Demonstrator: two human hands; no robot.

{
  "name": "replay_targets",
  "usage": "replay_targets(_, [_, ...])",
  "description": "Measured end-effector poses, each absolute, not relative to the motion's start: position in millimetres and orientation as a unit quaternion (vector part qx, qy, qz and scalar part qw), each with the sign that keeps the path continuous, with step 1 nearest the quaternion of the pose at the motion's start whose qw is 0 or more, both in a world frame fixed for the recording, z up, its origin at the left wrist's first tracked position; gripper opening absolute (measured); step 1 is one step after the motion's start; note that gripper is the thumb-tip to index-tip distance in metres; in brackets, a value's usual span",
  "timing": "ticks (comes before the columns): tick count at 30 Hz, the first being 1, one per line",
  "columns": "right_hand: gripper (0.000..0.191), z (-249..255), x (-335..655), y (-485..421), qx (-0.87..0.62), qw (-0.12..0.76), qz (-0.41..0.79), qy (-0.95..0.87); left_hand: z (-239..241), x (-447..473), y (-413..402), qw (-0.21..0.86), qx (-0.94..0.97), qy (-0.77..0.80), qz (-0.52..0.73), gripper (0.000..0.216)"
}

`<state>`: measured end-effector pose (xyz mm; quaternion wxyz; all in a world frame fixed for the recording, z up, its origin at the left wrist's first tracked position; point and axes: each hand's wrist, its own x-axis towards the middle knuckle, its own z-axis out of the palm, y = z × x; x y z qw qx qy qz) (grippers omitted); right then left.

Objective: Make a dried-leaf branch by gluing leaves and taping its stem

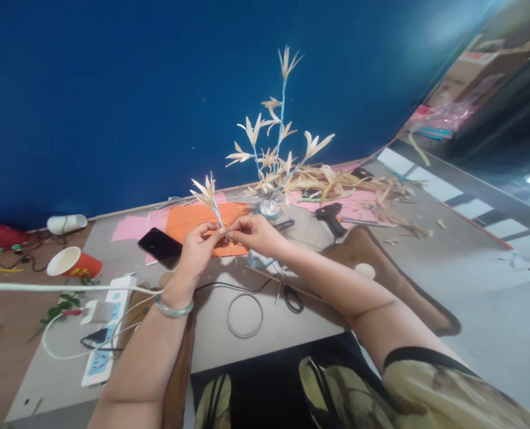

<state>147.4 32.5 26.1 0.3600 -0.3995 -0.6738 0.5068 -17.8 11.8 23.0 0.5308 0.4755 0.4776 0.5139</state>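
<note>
My left hand (199,245) and my right hand (252,232) meet over the floor, both pinching the lower end of a small sprig (209,196) of pale dried leaves on a light blue wrapped stem. The sprig stands up from my fingers. A green bangle (172,308) circles my left wrist. Just behind my hands stands a taller branch (279,143) of the same pale leaves on a blue stem, rising from a small round base (270,208).
Orange paper (193,217) and pink paper (128,227) lie on the floor with a black phone (160,247). A red paper cup (74,263), power strip (106,333), wire ring (245,315), scissors (292,297), black glue gun (330,215) and loose dried leaves (358,185) surround them. A blue wall (113,107) stands behind.
</note>
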Motion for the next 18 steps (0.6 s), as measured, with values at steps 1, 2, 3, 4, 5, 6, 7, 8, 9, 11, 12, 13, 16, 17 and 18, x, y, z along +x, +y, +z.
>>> replay_targets(1, [0.023,27,149,34,-0.397,0.356,0.495,-0.686,23,-18,12,0.535,0.48,0.474,0.509,0.033])
replay_targets(2, [0.021,27,151,35,-0.392,0.354,0.481,-0.7,23,-19,12,0.539,0.484,0.47,0.504,0.032])
replay_targets(3, [0.02,27,152,36,-0.387,0.351,0.463,-0.716,23,-19,11,0.543,0.488,0.468,0.498,0.032])
replay_targets(4, [0.018,28,154,38,-0.383,0.347,0.444,-0.732,24,-19,11,0.546,0.49,0.467,0.494,0.031])
replay_targets(5, [0.017,28,156,39,-0.381,0.341,0.426,-0.747,24,-19,11,0.549,0.49,0.466,0.491,0.031])
replay_targets(6, [0.015,29,158,40,-0.38,0.334,0.408,-0.76,24,-19,11,0.554,0.489,0.464,0.489,0.032])
replay_targets(7, [0.015,30,159,42,-0.38,0.327,0.393,-0.771,25,-19,11,0.56,0.486,0.461,0.488,0.032])
replay_targets(8, [0.014,32,161,43,-0.38,0.321,0.38,-0.78,25,-19,11,0.566,0.482,0.457,0.488,0.033])
replay_targets(9, [0.014,34,162,44,-0.379,0.316,0.372,-0.786,25,-19,11,0.572,0.478,0.453,0.489,0.034])
replay_targets(11, [0.017,40,164,45,-0.376,0.303,0.363,-0.797,25,-20,11,0.579,0.474,0.445,0.492,0.035])
replay_targets(12, [0.019,43,165,45,-0.377,0.295,0.362,-0.8,25,-20,11,0.578,0.475,0.443,0.494,0.036])
replay_targets(13, [0.022,47,165,44,-0.38,0.287,0.362,-0.801,25,-20,11,0.575,0.477,0.442,0.496,0.035])
replay_targets(16, [0.02,57,169,42,-0.397,0.265,0.366,-0.799,24,-19,10,0.568,0.486,0.436,0.5,0.034])
replay_targets(17, [0.017,59,171,41,-0.402,0.261,0.363,-0.799,24,-18,10,0.569,0.489,0.434,0.5,0.034])
replay_targets(18, [0.014,61,173,40,-0.407,0.256,0.36,-0.799,24,-17,10,0.57,0.491,0.431,0.498,0.034])
